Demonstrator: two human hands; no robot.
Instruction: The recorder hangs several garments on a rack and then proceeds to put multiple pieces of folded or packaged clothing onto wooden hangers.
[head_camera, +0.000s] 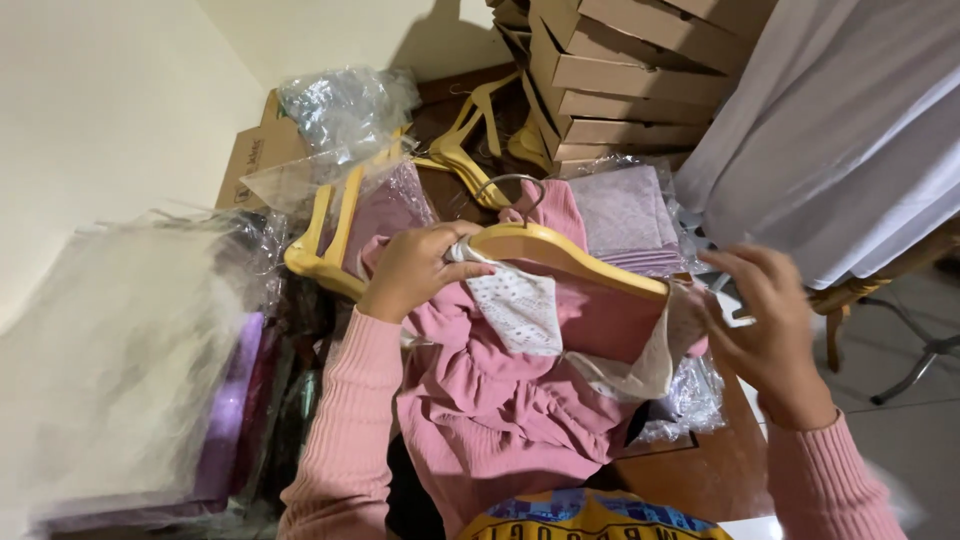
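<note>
The garment (520, 400) hangs on the hanger (560, 255), spare hangers (460, 150) behind, boxes (620, 80) stacked beyond.

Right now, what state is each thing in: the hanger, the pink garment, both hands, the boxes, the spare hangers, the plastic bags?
Pale wooden hanger: held up, pink garment partly on it.
Pink ribbed garment with white lace collar: bunched, hanging from the hanger.
Left hand: closed grip on the hanger's end.
Right hand: blurred, at the hanger's other end.
Flat cardboard boxes: stacked, closed.
Spare yellow hangers: lying piled.
Clear plastic bags: crumpled.
</note>
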